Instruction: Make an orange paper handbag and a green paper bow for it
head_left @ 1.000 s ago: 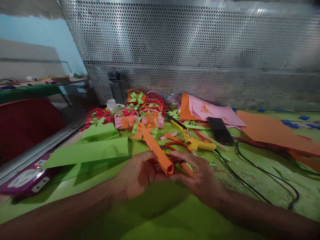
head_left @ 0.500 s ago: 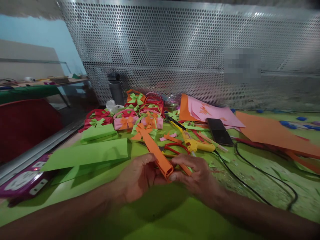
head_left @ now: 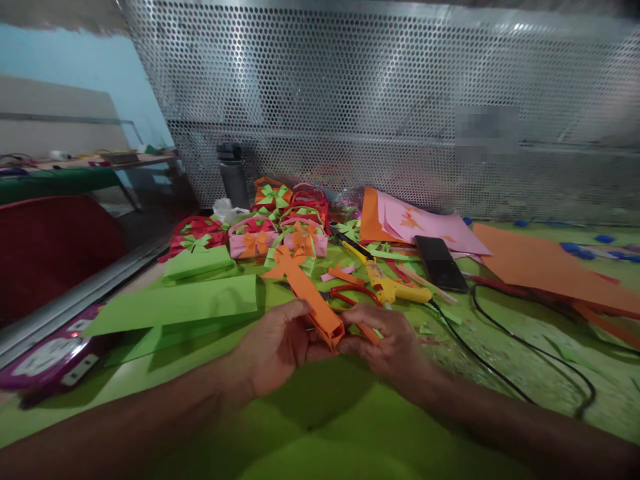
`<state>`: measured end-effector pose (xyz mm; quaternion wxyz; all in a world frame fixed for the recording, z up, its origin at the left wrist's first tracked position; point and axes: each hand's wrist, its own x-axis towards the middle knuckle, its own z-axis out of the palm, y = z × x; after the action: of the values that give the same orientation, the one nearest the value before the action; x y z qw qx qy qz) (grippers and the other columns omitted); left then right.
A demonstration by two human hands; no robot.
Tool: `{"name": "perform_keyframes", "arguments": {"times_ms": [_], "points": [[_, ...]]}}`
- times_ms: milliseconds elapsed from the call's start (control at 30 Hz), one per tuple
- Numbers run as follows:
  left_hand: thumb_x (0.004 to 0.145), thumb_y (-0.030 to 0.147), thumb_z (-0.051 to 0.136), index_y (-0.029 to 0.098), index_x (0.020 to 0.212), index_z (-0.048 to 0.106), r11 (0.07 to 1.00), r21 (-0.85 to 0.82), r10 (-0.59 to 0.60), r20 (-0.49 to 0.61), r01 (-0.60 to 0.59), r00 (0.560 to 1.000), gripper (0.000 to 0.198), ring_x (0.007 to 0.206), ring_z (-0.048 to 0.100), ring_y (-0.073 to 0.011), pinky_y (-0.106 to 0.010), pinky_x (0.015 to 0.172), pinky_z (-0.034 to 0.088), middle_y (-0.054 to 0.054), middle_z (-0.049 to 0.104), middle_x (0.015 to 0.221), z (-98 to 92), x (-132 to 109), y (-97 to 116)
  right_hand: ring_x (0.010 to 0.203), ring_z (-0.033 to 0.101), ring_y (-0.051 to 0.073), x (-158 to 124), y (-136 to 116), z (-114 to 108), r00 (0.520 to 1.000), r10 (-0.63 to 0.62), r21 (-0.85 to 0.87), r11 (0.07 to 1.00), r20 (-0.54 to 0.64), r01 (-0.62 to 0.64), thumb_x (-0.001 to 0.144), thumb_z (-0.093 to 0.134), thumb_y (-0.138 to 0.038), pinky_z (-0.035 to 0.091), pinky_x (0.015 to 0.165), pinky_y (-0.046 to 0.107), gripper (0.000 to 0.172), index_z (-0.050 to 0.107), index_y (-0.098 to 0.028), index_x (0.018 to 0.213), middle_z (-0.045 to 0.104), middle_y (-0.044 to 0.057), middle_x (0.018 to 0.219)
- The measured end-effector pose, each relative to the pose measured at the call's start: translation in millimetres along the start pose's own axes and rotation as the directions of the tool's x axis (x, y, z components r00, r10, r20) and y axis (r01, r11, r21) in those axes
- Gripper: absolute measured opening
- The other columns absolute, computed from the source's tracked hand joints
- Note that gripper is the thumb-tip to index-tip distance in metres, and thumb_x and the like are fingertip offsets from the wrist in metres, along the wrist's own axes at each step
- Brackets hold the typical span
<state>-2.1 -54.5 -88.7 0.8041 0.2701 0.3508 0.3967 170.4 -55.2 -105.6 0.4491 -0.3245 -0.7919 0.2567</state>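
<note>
- Perforated metal panel (head_left: 310, 100) upright along the back of a green table (head_left: 310, 440), with a dark bottle (head_left: 233, 179) standing close to it at left.
- Held above the near part of the table, between both hands: folded orange paper strip (head_left: 311, 293), shaped like a flat tube, near end open, far end pointing toward the paper baskets (head_left: 253, 244).
- Left hand (head_left: 275, 350) half curled at the strip's left side, thumb on top, fingers beneath.
- Right hand (head_left: 393, 343) pinching near the strip's open end, thumb and fingers almost closed.
- Showing past the right fingers, another bit of orange paper (head_left: 369, 333), perhaps part of the same strip; hard to tell.
- Just beyond the hands: red-handled tool (head_left: 356, 291) and yellow glue gun (head_left: 397, 292), with a black phone (head_left: 440, 263) farther right.
- Left of the hands: light-green sheet (head_left: 185, 307), near a purple box (head_left: 55, 360).
</note>
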Motion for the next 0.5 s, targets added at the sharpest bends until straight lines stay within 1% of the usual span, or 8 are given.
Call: {"name": "perform_keyframes", "arguments": {"times_ms": [100, 200, 300, 433, 500], "points": [[0.082, 0.015, 0.041, 0.007, 0.085, 0.063, 1.0, -0.004, 0.007, 0.002, -0.007, 1.0, 0.024, 0.072, 0.065, -0.0196, -0.032, 0.067, 0.054, -0.01, 0.07, 0.08, -0.8, -1.5, -0.4, 0.07, 0.062, 0.014, -0.6, -0.2, -0.8, 0.999, -0.037, -0.032, 0.999, 0.013, 0.038, 0.072, 0.068, -0.015, 0.048, 0.063, 0.023, 0.013, 0.066, -0.019, 0.084, 0.067, 0.001, 0.076], [0.081, 0.015, 0.041, 0.008, 0.084, 0.063, 1.0, -0.004, 0.0, -0.006, 0.0, 1.0, 0.024, 0.069, 0.065, -0.0187, -0.03, 0.063, 0.054, -0.01, 0.07, 0.079, -0.5, -2.7, -1.0, 0.068, 0.061, 0.014, -0.8, 0.4, -0.6, 0.996, -0.093, -0.074, 0.993, 0.005, 0.093, 0.072, 0.068, -0.015, 0.047, 0.062, 0.023, 0.011, 0.065, -0.017, 0.083, 0.067, 0.002, 0.074], [0.082, 0.016, 0.04, 0.009, 0.084, 0.063, 1.0, -0.002, -0.002, -0.015, 0.001, 1.0, 0.024, 0.07, 0.065, -0.0195, -0.032, 0.065, 0.054, -0.01, 0.07, 0.08, -0.7, -2.4, -1.3, 0.068, 0.061, 0.015, -1.0, 2.0, -0.4, 0.993, -0.122, -0.097, 0.988, 0.002, 0.122, 0.074, 0.066, -0.017, 0.047, 0.063, 0.024, 0.008, 0.065, -0.017, 0.082, 0.067, 0.003, 0.074], [0.082, 0.018, 0.04, 0.009, 0.083, 0.062, 1.0, -0.008, 0.004, -0.015, -0.004, 1.0, 0.024, 0.071, 0.065, -0.0208, -0.035, 0.069, 0.053, -0.011, 0.069, 0.078, -1.2, -1.6, -1.0, 0.073, 0.062, 0.016, -1.7, 4.7, -1.6, 0.99, -0.139, -0.101, 0.985, 0.034, 0.142, 0.075, 0.066, -0.023, 0.048, 0.065, 0.026, 0.016, 0.063, -0.018, 0.09, 0.068, 0.004, 0.08], [0.081, 0.018, 0.04, 0.009, 0.082, 0.062, 1.0, -0.006, 0.001, -0.014, -0.001, 1.0, 0.024, 0.07, 0.065, -0.0208, -0.035, 0.068, 0.053, -0.011, 0.069, 0.077, -0.7, -1.7, -0.6, 0.073, 0.062, 0.017, -2.4, 5.9, -2.1, 0.988, -0.141, -0.12, 0.982, 0.054, 0.147, 0.076, 0.065, -0.026, 0.048, 0.065, 0.027, 0.017, 0.063, -0.019, 0.091, 0.067, 0.004, 0.08]]}}
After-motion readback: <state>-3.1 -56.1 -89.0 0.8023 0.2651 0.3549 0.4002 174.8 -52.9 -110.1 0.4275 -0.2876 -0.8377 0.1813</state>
